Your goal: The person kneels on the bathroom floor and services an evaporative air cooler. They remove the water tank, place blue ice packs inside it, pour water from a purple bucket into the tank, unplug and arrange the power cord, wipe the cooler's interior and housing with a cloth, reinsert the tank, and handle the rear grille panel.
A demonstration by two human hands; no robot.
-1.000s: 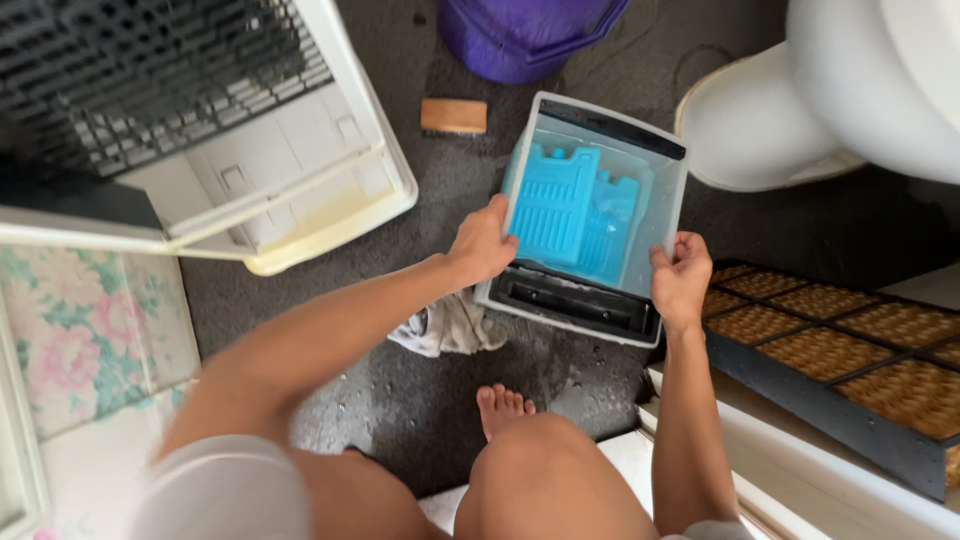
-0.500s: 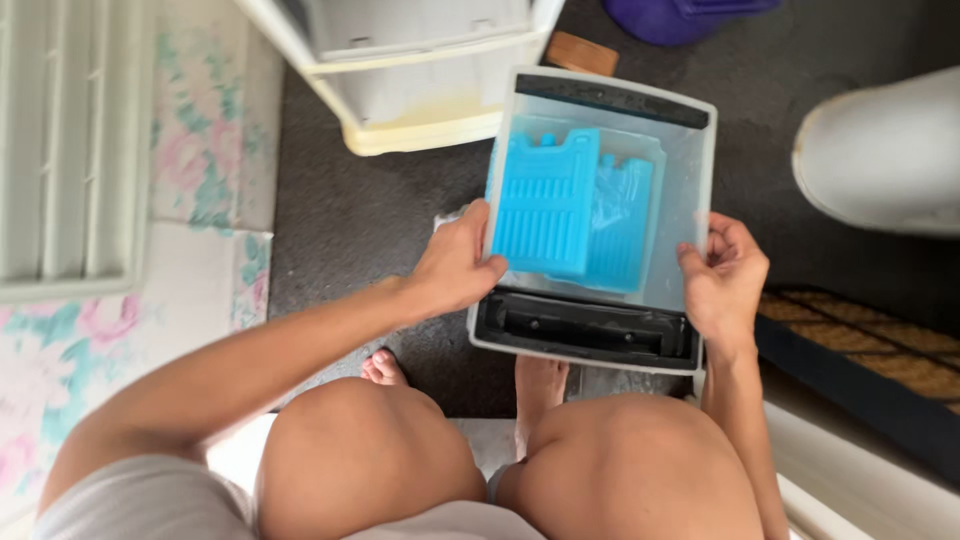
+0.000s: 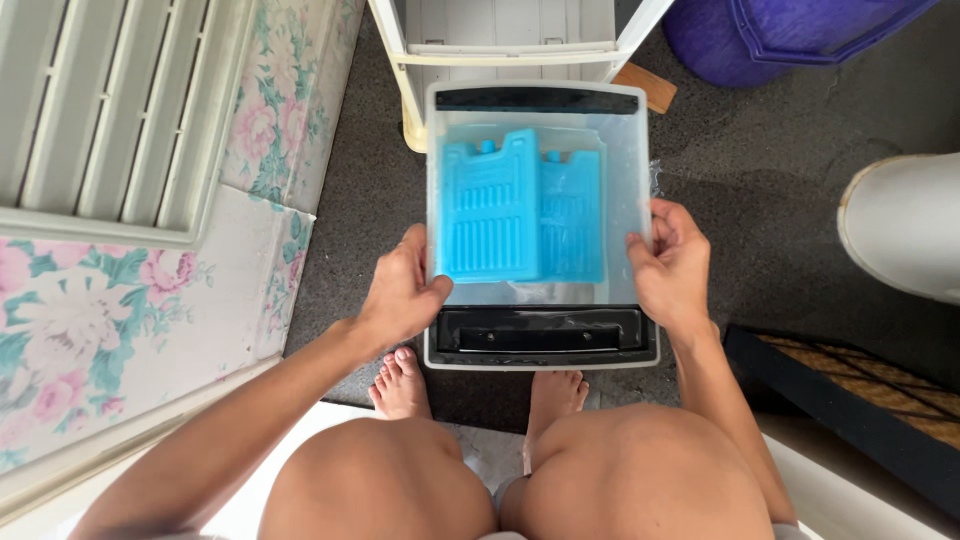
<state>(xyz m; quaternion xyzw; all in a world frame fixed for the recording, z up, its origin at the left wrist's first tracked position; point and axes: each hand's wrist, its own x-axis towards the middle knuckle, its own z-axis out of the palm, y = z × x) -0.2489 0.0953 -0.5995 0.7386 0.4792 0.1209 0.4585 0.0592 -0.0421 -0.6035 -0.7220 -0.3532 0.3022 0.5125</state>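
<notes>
Your left hand and right hand are closed on opposite sides of the translucent water tank, held above the dark floor. Two blue ice packs lie inside; beyond stands the white cooler unit.

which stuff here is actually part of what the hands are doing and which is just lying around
In hand:
left hand
right hand
clear tank tray
blue ice packs
white cooler unit

Lying about:
purple bucket
wooden block
white louvred panel
floral mat
honeycomb pad
</notes>
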